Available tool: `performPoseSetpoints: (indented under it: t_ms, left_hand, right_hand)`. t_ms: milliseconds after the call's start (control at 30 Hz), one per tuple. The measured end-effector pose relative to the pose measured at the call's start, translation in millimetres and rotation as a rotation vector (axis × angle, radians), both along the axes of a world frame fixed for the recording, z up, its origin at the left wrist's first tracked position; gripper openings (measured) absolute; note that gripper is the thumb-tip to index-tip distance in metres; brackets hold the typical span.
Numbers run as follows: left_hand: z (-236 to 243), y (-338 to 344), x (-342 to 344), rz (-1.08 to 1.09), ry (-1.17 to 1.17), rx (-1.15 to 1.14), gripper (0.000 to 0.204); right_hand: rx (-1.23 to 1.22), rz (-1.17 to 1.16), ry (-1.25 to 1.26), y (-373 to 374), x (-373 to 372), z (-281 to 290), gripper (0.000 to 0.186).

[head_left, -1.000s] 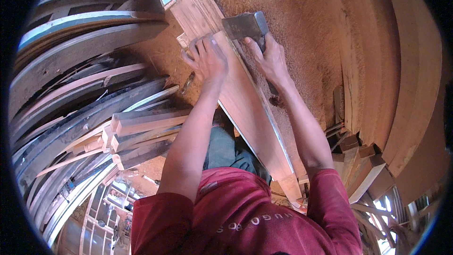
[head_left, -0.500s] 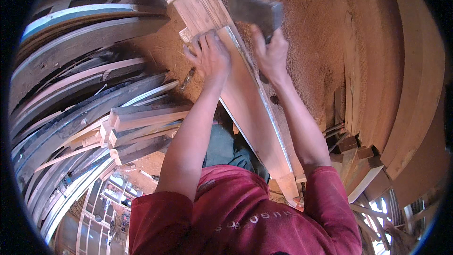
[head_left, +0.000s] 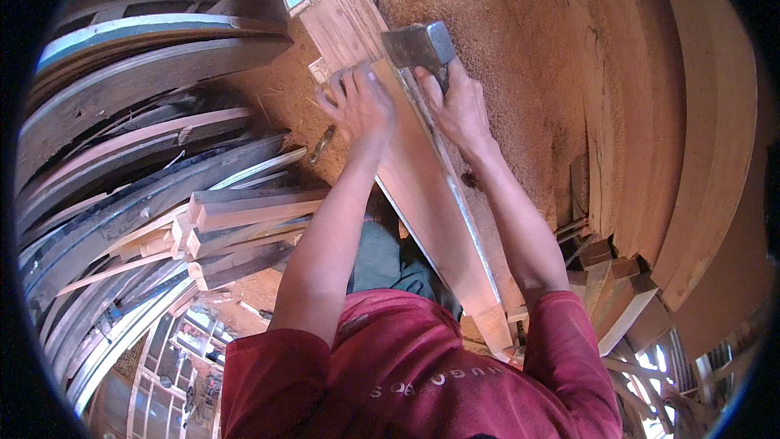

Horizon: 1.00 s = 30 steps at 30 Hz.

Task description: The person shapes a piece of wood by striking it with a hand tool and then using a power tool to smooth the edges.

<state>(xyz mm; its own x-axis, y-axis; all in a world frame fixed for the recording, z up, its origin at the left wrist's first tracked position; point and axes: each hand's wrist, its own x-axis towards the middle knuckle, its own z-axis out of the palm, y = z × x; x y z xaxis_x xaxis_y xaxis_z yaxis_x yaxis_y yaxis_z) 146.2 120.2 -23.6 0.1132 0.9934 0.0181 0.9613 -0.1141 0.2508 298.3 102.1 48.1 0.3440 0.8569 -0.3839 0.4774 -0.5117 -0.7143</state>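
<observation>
1. Your right hand [head_left: 465, 116], at one o'clock, has its fingers wrapped tightly round the hammer [head_left: 418, 45]; whether its head touches wood I can't tell.
2. Your left hand [head_left: 363, 110], at eleven, lies on the wooden board [head_left: 436, 211], which runs from eleven to five; fingers slightly apart, thumb spread.
3. This looks like hammering; another blow calls for a steady board and clear left fingers.

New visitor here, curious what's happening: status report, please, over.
Left hand resting on wooden piece. Right hand gripping hammer, at the piece's right edge. Stacked boards off to the left, apart from both hands.
</observation>
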Motion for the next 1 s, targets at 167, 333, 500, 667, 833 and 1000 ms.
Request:
performPoseSetpoints:
  t_ms: [167, 333, 500, 667, 833, 1000]
  left_hand:
    - [-1, 0, 2, -0.018, -0.029, 0.037, 0.028]
    - [0, 0, 1, 0.014, -0.013, 0.005, 0.027]
    - [-3, -3, 2, 0.011, -0.037, 0.021, 0.030]
    - [-7, -2, -3, 0.007, 0.030, 0.038, 0.029]
    - [0, -4, 2, 0.001, -0.013, 0.024, 0.027]
    - [-2, -2, 0, 0.006, 0.022, 0.034, 0.027]
  right_hand:
    - [0.196, -0.168, 0.100, 7, -4, 7, 0.042]
    - [0.000, -0.020, 0.035, 2, 5, 1, 0.040]
    - [0.243, -0.171, 0.104, 11, -7, 5, 0.044]
    - [-0.007, -0.018, 0.049, 7, 7, 2, 0.044]
    - [0.164, -0.167, 0.095, 15, -4, 4, 0.042]
    - [0.100, -0.065, 0.063, 3, -2, -15, 0.040]
